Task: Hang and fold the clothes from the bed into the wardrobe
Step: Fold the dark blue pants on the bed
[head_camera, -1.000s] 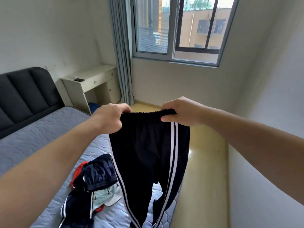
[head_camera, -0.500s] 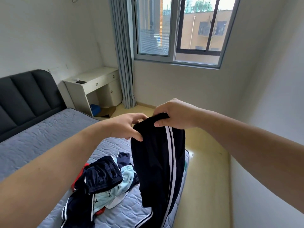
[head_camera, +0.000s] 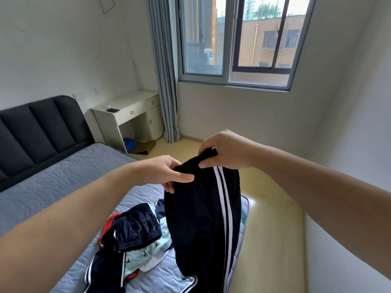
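Black track pants [head_camera: 198,218] with two white side stripes hang in the air over the bed's foot corner, folded lengthwise. My left hand [head_camera: 163,174] pinches the waistband's left end. My right hand [head_camera: 224,151] grips the waistband a little higher, close beside the left hand. The legs drop down to the mattress. A pile of clothes [head_camera: 131,240], dark navy, light blue and red, lies on the grey mattress [head_camera: 63,176] below my left forearm. No wardrobe is in view.
A dark padded headboard [head_camera: 38,127] stands at the left. A white desk [head_camera: 127,115] with a small dark item sits by the grey curtain [head_camera: 165,81] and window [head_camera: 239,39]. Yellow floor [head_camera: 270,229] runs between the bed and the right wall.
My hands came together, bringing the two waistband ends close, so the spread pants are now folded in half lengthwise. My view has tilted slightly upward.
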Available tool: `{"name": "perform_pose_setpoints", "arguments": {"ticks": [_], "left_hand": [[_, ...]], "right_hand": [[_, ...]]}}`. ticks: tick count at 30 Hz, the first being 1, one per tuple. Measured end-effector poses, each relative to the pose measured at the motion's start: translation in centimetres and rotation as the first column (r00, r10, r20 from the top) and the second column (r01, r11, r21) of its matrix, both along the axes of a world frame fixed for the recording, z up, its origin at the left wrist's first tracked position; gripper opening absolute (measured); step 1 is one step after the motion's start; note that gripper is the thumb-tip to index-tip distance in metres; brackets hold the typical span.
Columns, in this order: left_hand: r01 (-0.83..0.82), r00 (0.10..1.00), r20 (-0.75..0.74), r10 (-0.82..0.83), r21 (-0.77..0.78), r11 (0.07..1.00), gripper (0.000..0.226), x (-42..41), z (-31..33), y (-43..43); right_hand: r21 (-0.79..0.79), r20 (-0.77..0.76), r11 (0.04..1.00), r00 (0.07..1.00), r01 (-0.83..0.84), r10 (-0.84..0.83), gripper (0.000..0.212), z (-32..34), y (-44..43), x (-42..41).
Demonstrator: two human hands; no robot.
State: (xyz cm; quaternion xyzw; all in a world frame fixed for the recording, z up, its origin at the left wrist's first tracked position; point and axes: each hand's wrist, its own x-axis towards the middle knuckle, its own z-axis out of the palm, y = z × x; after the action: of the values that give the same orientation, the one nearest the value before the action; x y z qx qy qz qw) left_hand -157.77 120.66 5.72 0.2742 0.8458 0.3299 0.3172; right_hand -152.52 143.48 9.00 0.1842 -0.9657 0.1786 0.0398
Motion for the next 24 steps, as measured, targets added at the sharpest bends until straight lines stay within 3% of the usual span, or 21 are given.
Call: {"name": "perform_pose_setpoints", "arguments": {"ticks": [2, 4, 8, 10, 12, 17, 19, 24], "left_hand": [[-0.064, 0.975, -0.218, 0.048, -0.07, 0.995, 0.037, -0.1, 0.1, 0.5], [-0.153, 0.868, -0.49, 0.075, -0.122, 0.981, 0.037, -0.9, 0.9, 0.5], [-0.158, 0.694, -0.719, 0.036, -0.104, 0.982, 0.033, -1.9, 2.7, 0.2], [-0.113, 0.657, -0.753, 0.022, -0.07, 0.991, 0.026, -1.7, 3.4, 0.3], [-0.055, 0.628, -0.778, 0.01, -0.032, 0.998, 0.036, -1.4, 3.9, 0.2], [0.119, 0.557, -0.822, -0.116, -0.059, 0.991, 0.034, -0.2, 4.8, 0.1], [0.171, 0.539, -0.826, -0.166, -0.086, 0.982, 0.025, 0.3, 5.0, 0.4], [0.254, 0.47, -0.855, -0.218, -0.105, 0.961, 0.019, 1.5, 5.8, 0.9]], "right_hand": [[0.002, 0.001, 1.0, 1.0, -0.002, 0.002, 0.021, -0.3, -0.2, 0.1], [0.009, 0.023, 1.0, 1.0, 0.007, -0.007, 0.023, -0.5, -0.3, 0.2], [0.003, 0.106, 0.998, 0.993, 0.057, -0.057, 0.027, -1.3, -0.6, 0.6], [-0.004, 0.154, 0.998, 0.986, 0.065, -0.064, 0.028, -1.8, -1.0, 0.8], [0.002, 0.175, 0.998, 0.982, 0.068, -0.067, 0.031, -2.4, -1.2, 0.8], [-0.049, 0.047, 0.994, 0.994, 0.099, -0.097, 0.02, -3.2, -0.3, 0.7], [-0.052, -0.003, 0.995, 0.996, 0.084, -0.084, 0.028, -3.0, 0.3, 0.6], [0.003, -0.091, 0.998, 0.994, -0.068, 0.068, 0.03, -2.0, 1.6, 0.0]]}}
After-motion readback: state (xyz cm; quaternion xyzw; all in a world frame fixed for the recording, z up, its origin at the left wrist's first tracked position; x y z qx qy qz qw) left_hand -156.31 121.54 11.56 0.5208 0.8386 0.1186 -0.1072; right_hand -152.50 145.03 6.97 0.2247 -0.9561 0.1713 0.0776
